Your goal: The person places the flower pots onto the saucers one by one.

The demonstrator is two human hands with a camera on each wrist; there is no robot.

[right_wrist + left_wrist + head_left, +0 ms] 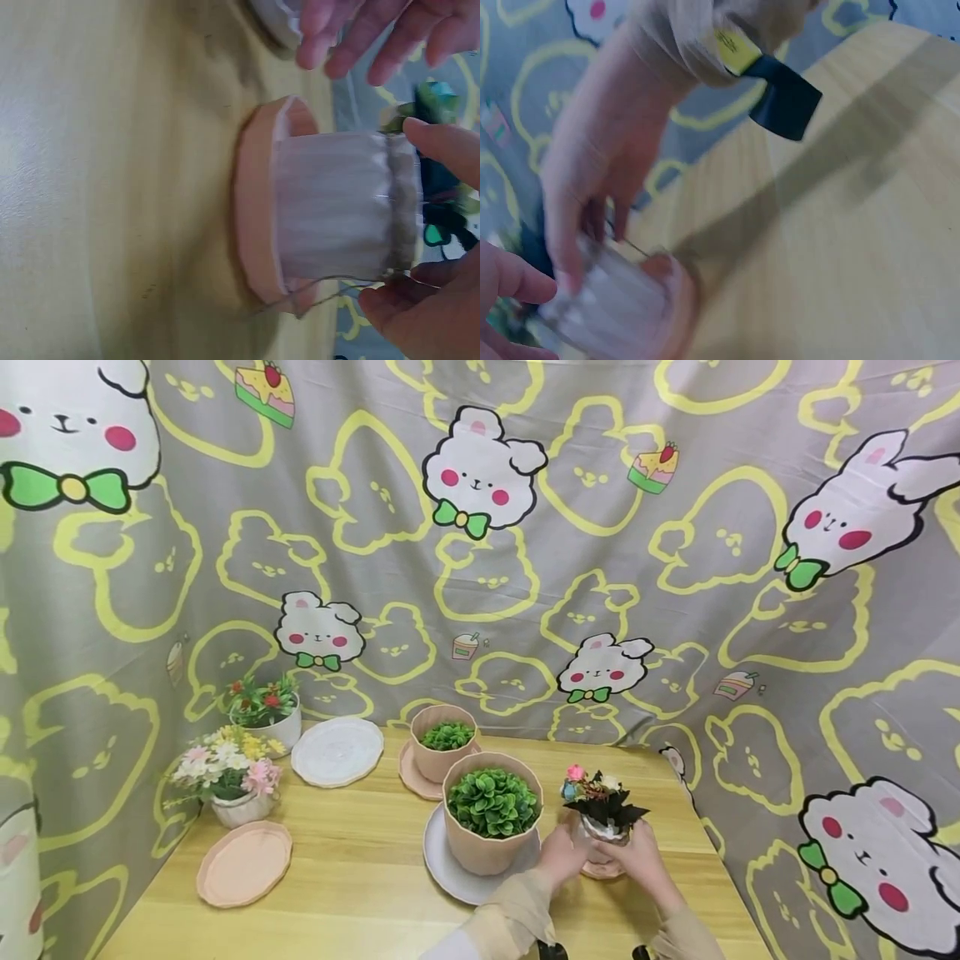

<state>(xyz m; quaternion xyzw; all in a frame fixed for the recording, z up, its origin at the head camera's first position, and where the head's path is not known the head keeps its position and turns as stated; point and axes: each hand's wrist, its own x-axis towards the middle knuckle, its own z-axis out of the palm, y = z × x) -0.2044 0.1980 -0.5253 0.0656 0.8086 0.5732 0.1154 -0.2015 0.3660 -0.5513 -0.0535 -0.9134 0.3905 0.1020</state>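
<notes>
A small white ribbed flowerpot [334,206] with pink, blue and cream flowers [596,789] and dark leaves stands in a pink saucer [255,206] at the table's right. My right hand [637,860] grips the pot near its rim, thumb on one side and fingers on the other, as the right wrist view shows. Across from it, my left hand [397,34] has its fingers extended and spread, apart from the pot. In the left wrist view the left hand [510,300] shows only partly. A thin looped cord [330,281] hangs at the pot's side.
Left of my hands, a large pink pot [491,852] of green leaves stands on a grey saucer [450,881]. Behind it is a smaller pink pot [444,764]. Two flowerpots, a white saucer [337,752] and a pink saucer [243,864] lie left. Patterned curtains [480,610] enclose the table.
</notes>
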